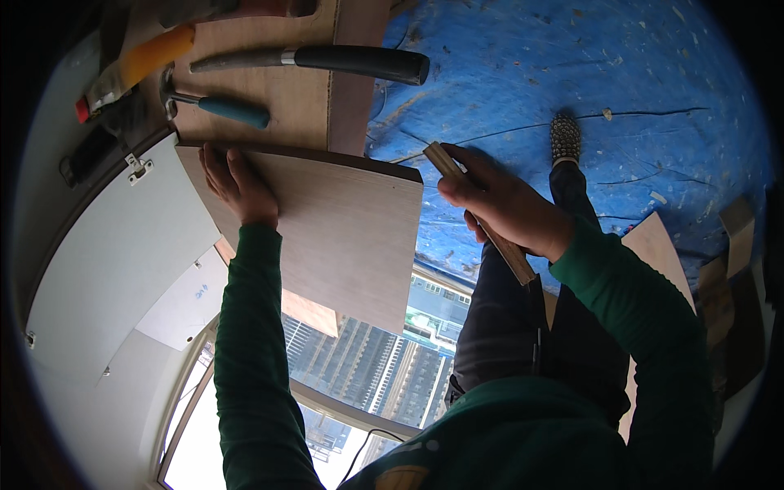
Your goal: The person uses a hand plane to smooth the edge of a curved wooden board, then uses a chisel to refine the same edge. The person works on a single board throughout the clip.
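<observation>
My left hand [242, 189] lies on the face of a pale wooden board [335, 233], close to its far left corner. Its fingers are stretched out toward the far edge. A narrow wooden strip [510, 255] is gripped in my right hand [513, 200], which is closed round its middle. The strip slants from the board's right corner back toward my legs and stays apart from the board. Beyond the board, a claw hammer with a teal handle [234, 112] and a long tool with a black handle [359, 64] rest on a wooden surface [286, 106].
An orange-handled tool [159, 53] lies at the far left. White panels with hinges [140, 169] stand along the left. Blue sheeting [637, 73] covers the floor ahead, under my shoe [565, 137]. Wood offcuts [719, 294] lie at the right. A window [359, 367] is below the board.
</observation>
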A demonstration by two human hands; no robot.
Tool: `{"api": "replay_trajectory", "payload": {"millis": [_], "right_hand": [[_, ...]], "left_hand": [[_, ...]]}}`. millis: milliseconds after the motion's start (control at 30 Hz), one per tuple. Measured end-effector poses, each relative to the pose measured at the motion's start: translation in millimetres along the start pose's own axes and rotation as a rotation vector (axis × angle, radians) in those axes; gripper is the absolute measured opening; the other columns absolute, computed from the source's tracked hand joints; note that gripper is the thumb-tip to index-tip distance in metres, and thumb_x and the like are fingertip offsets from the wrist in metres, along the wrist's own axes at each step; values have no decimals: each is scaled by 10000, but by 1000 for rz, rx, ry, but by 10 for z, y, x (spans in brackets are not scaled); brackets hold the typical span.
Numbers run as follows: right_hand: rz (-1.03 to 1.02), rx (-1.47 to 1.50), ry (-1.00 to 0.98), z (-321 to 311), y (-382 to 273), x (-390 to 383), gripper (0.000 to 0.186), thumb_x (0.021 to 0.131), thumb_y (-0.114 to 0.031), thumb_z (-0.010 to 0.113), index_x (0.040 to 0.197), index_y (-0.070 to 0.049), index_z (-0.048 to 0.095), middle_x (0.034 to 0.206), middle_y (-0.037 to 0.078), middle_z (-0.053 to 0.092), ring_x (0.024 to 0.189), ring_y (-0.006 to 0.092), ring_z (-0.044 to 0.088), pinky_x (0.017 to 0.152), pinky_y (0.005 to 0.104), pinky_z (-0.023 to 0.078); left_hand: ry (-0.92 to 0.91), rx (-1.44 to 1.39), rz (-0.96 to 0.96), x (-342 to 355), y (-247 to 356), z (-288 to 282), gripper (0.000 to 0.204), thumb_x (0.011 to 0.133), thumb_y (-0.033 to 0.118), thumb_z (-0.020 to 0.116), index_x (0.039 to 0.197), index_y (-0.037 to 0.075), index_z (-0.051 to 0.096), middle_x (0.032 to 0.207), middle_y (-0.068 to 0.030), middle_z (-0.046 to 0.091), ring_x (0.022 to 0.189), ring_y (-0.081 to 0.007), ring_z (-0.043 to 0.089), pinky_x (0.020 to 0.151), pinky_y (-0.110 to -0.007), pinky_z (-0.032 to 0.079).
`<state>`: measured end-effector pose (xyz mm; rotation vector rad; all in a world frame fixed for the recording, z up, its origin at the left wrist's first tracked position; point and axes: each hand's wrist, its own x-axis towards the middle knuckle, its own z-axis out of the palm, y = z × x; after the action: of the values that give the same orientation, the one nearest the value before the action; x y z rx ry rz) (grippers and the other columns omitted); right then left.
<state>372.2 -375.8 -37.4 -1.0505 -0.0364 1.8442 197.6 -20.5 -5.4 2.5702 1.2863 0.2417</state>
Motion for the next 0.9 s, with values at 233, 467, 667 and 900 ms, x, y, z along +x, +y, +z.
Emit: {"api": "replay_trajectory", "payload": {"millis": [233, 467, 667, 900], "right_hand": [[-283, 544, 10, 6, 83, -35, 711, 1023, -635, 547, 1419, -46, 513, 1261, 175, 672, 1038, 235, 672, 900, 421, 568], [-374, 515, 0, 86, -43, -160, 745, 1032, -599, 554, 1513, -38, 452, 1320, 166, 617, 1229, 273, 642, 992, 456, 562], [-376, 555, -69, -80, -163, -288, 740, 1055, -556, 546, 1558, -29, 420, 1239, 149, 639, 1157, 234, 660, 946, 430, 576], [-328, 294, 24, 17, 62, -141, 805, 1071, -618, 462, 1622, -41, 355, 1332, 168, 632, 1142, 199, 632, 996, 363, 510]], "left_hand": [[-44, -34, -23, 7, -23, -22, 699, 1092, 503, 421, 1614, 43, 343, 1670, -173, 321, 1532, -352, 290, 1253, -475, 256], [-33, -140, -41, 47, -118, -1, 668, 1092, 466, 442, 1599, 38, 363, 1627, -200, 360, 1492, -347, 363, 1240, -463, 287], [-41, -166, -65, 56, -141, -17, 679, 1085, 480, 429, 1597, 37, 370, 1617, -209, 391, 1475, -354, 394, 1239, -457, 293], [-42, -145, -27, 60, -172, -15, 680, 1082, 487, 428, 1600, 50, 369, 1619, -199, 392, 1468, -358, 403, 1236, -465, 292]]}}
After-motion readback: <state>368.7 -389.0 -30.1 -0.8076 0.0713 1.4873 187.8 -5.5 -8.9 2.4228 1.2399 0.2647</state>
